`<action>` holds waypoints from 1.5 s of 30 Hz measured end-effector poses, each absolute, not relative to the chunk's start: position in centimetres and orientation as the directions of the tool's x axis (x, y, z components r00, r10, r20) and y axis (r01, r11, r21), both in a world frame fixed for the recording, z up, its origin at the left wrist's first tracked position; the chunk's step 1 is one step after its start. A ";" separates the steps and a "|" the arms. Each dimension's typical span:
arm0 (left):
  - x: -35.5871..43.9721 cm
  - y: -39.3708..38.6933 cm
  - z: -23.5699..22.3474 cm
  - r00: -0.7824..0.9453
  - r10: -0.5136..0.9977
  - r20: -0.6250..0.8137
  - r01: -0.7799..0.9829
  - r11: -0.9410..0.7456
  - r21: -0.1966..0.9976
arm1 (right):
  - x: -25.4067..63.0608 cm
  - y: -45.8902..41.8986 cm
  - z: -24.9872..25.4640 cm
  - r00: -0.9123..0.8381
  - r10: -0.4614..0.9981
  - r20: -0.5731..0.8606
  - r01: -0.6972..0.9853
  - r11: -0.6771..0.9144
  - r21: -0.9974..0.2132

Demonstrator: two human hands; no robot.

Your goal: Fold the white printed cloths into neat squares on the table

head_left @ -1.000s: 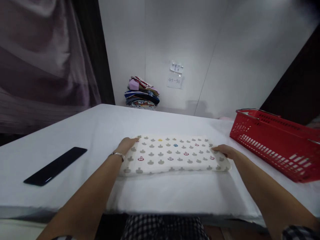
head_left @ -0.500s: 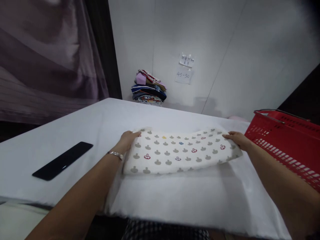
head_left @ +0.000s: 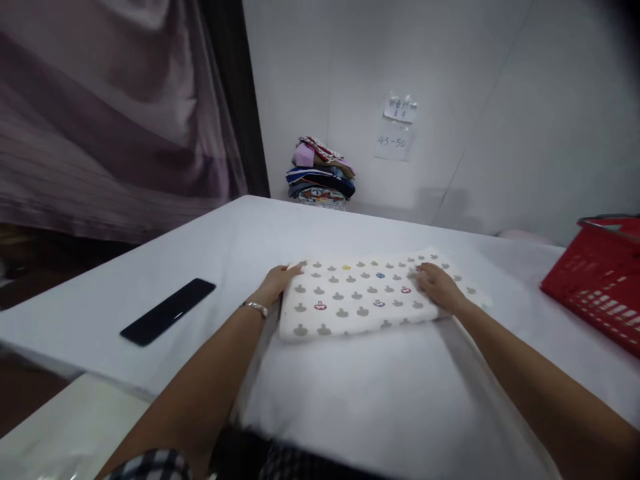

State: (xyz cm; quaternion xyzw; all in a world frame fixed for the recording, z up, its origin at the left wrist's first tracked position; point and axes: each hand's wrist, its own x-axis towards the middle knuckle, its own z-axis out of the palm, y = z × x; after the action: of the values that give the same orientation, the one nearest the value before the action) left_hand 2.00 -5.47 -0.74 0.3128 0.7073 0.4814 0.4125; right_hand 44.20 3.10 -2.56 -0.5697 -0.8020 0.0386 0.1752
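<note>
A folded white cloth (head_left: 350, 293) printed with grey shapes and a few coloured ones lies across the table in front of me. At its left edge, my left hand (head_left: 277, 281) is closed on the cloth, thumb and fingertips near the upper left corner. My right hand (head_left: 440, 288) rests on top of the right part, fingers laid over the fabric and pointing left. Beyond that hand, the cloth's right end spreads out on the table. The underside of the right hand is hidden.
A white-covered table (head_left: 240, 247) holds a dark, flat, phone-like slab (head_left: 169, 311) on the left and a red plastic basket (head_left: 595, 287) on the right. Behind stands a stack of folded fabrics (head_left: 321, 175) by the wall, near handwritten paper signs (head_left: 393, 143).
The cloth's right end was raised in my right hand half a second ago and now lies lower. My right hand has moved inward onto the cloth. My view has turned right.
</note>
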 end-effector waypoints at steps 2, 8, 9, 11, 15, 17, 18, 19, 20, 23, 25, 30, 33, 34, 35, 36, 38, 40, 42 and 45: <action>1.9 -6.0 -0.6 -0.380 0.879 -0.288 0.015 0.317 0.948 | 42.9 1.7 -3.1 -0.465 0.860 0.210 0.821 0.508 -0.260; 0.7 -8.5 -0.5 -0.049 0.944 -0.327 -0.186 0.313 0.932 | 40.0 -1.4 -1.2 -0.434 0.891 0.136 0.835 0.454 -0.311; 0.5 -9.0 -0.6 -0.032 0.955 -0.296 -0.203 0.284 0.937 | 38.9 -2.5 -0.9 -0.441 0.882 0.167 0.822 0.471 -0.319; 0.6 -9.9 -1.0 -0.041 0.971 -0.236 -0.229 0.221 0.948 | 36.4 -4.9 -1.0 -0.543 0.810 0.222 0.743 0.587 -0.321; 1.2 -10.8 -1.9 -0.140 0.977 -0.161 -0.154 0.139 0.978 | 32.5 -9.0 -2.4 -0.697 0.698 0.163 0.675 0.716 -0.179; 1.5 -10.8 -2.1 -0.175 0.974 -0.142 -0.106 0.125 0.987 | 31.7 -9.9 -2.5 -0.688 0.715 0.124 0.701 0.699 -0.142; 1.6 -10.8 -2.2 -0.191 0.972 -0.138 -0.093 0.122 0.988 | 31.4 -10.2 -2.3 -0.690 0.715 0.112 0.703 0.699 -0.134; 1.7 -10.7 -2.3 -0.204 0.970 -0.135 -0.086 0.120 0.989 | 31.1 -10.5 -2.1 -0.700 0.705 0.113 0.694 0.709 -0.126; 1.7 -10.6 -2.3 -0.213 0.968 -0.131 -0.081 0.116 0.990 | 30.6 -10.8 -1.8 -0.717 0.685 0.128 0.675 0.729 -0.116; 1.8 -10.5 -2.5 -0.225 0.968 -0.113 -0.092 0.094 0.991 | 28.5 -12.1 -1.6 -0.784 0.598 0.167 0.592 0.801 -0.087; 1.9 -10.5 -2.6 -0.240 0.964 -0.111 -0.114 0.086 0.990 | 27.0 -12.8 -2.0 -0.805 0.578 0.134 0.571 0.816 -0.090; 1.8 -10.4 -2.9 -0.272 0.957 -0.099 -0.099 0.075 0.992 | 25.5 -13.2 -1.9 -0.798 0.600 0.053 0.585 0.793 -0.170; 2.0 -10.5 -2.7 -0.288 0.952 -0.107 -0.056 0.095 0.994 | 25.6 -12.4 -0.9 -0.776 0.626 0.080 0.602 0.772 -0.204; 2.1 -10.5 -2.6 -0.307 0.945 -0.112 -0.028 0.108 0.994 | 25.7 -12.1 -0.7 -0.774 0.629 0.069 0.606 0.768 -0.208; 2.2 -10.5 -2.5 -0.333 0.937 -0.109 0.005 0.117 0.993 | 25.8 -11.9 -0.7 -0.776 0.628 0.052 0.607 0.767 -0.210; 2.4 -10.5 -2.3 -0.347 0.933 -0.091 0.043 0.113 0.993 | 25.9 -11.7 -0.8 -0.784 0.620 0.034 0.601 0.770 -0.214; 2.8 -10.4 -2.1 -0.377 0.926 -0.039 0.132 0.095 0.987 | 26.0 -11.4 -1.3 -0.792 0.609 0.042 0.589 0.780 -0.210; 3.1 -10.4 -1.9 -0.407 0.913 -0.001 0.187 0.084 0.979 | 25.9 -11.5 -1.8 -0.783 0.615 0.090 0.592 0.782 -0.194; 3.5 -10.4 -1.5 -0.445 0.895 -0.037 0.133 0.107 0.985 | 25.6 -11.8 -2.2 -0.768 0.626 0.135 0.602 0.778 -0.179; 3.9 -10.8 -0.6 -0.431 0.893 -0.128 -0.051 0.118 0.992 | 24.7 -12.7 -2.2 -0.756 0.626 0.192 0.606 0.780 -0.155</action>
State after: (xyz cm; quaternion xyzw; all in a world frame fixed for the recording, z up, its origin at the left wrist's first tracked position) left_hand 3.93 -10.76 -0.57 0.3378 0.6235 0.5717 0.4126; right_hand 24.67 -12.71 -2.17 -0.3290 -0.9361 0.0414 0.1172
